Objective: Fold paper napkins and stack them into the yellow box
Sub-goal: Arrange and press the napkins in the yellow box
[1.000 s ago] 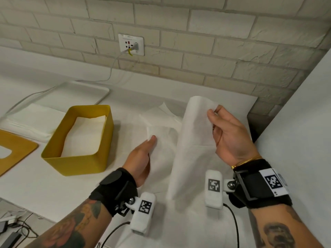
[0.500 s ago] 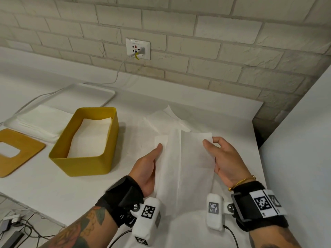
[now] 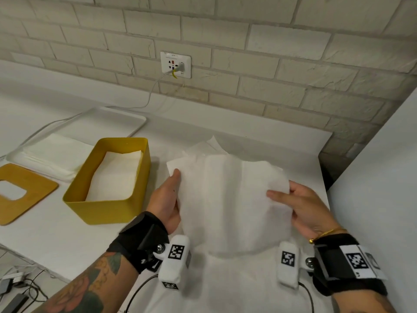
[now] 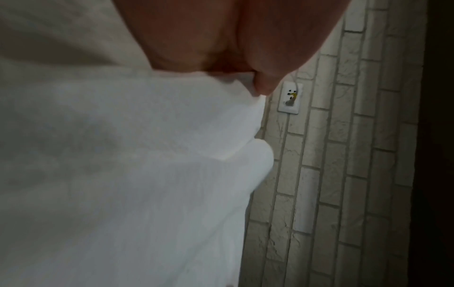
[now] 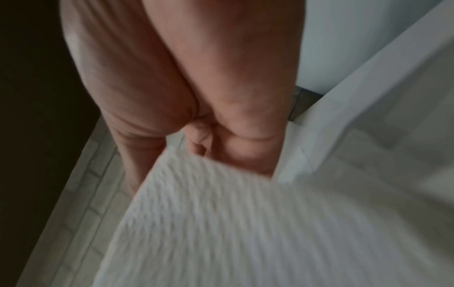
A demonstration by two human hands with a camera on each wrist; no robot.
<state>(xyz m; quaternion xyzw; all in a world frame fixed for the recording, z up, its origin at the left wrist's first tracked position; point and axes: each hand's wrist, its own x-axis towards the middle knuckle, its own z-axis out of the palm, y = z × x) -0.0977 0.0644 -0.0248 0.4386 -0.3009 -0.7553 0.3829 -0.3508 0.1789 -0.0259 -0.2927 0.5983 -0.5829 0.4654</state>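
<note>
I've got the napkin (image 3: 228, 199) spread wide btwn both hands, above the table (image 3: 45, 236). Left hand (image 3: 167, 199) pinches its left edge, thumb on top; right hand (image 3: 302, 206) pinches the right edge. Yellow box (image 3: 108, 208) sits just left of my left hand, w/ folded napkins (image 3: 115, 175) inside.

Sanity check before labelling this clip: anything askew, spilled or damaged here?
Nothing damaged or spilled. The napkin is held spread between the left hand and right hand, still unfolded. The yellow box stands upright with flat napkins inside; its lid lies on the table beside it.
</note>
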